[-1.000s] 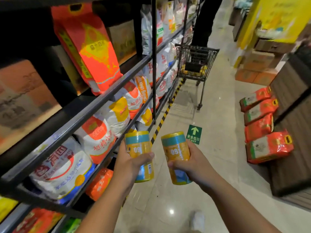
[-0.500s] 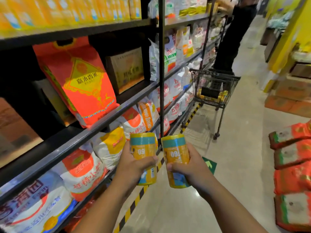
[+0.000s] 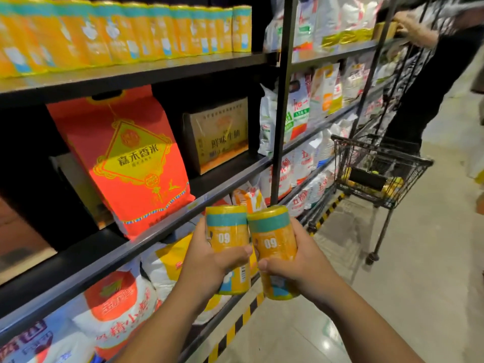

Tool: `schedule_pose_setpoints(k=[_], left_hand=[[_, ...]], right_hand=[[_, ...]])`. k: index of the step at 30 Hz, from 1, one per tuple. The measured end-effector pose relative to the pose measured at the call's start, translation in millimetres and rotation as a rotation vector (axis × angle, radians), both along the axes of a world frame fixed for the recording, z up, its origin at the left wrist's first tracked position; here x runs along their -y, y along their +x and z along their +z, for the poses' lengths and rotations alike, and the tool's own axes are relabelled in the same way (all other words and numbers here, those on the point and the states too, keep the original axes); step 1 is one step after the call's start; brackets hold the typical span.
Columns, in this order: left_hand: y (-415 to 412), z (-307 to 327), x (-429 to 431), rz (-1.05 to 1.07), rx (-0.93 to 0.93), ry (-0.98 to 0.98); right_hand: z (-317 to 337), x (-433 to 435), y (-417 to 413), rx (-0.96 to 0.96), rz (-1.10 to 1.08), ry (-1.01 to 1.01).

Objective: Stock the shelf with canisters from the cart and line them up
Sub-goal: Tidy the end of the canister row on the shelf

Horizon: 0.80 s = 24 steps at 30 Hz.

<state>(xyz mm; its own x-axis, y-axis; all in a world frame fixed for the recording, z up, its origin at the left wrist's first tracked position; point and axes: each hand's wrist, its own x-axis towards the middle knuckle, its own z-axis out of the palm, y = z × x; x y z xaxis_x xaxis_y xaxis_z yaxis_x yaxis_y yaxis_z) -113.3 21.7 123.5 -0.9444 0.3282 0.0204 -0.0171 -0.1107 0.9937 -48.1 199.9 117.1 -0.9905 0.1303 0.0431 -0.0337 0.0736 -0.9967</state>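
**Entry: canisters in transit**

- **Items:** two yellow canisters with teal bands. The left canister [image 3: 226, 229] is in the left hand [image 3: 209, 260] and the right canister [image 3: 272, 238] is in the right hand [image 3: 294, 268].
- **Position:** both are roughly upright, low in front of the body and near the shelving. Their upper ends are touching or just apart; I cannot tell which.
- **Hands:** each is clamped round the lower half of its canister, thumb across the front. The forearms reach forward side by side.
- **Step:** judged to be the carry from the cart [image 3: 377, 176], far right in the aisle, to the shelf. Neither canister is placed yet.
- **Destination, judged:** the top shelf [image 3: 157, 73], where a row of matching canisters [image 3: 146, 35] stands with a dark gap at its right end.
- **Next move calls for:** lifting both high, then setting them into that gap, aligned with the row's front.
- **Also present:** a red rice bag [image 3: 125, 163] and another person [image 3: 424, 87] beyond the cart.
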Motion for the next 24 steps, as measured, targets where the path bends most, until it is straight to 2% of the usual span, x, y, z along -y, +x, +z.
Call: schedule_pose_setpoints(k=[6, 13, 17, 24], left_hand=[[-82, 34, -33, 0.004, -0.091, 0.082], [-193, 92, -82, -0.022, -0.359, 0.121], [-241, 137, -101, 0.044, -0.550, 0.026], [-296, 202, -134, 0.163, -0.726, -0.066]], right_hand=[[37, -33, -84, -0.073, 0.000, 0.033], [104, -79, -180, -0.264, -0.022, 0.105], [141, -104, -230, -0.379, 0.000, 0.105], [189, -148, -312, -0.558, 0.120, 0.118]])
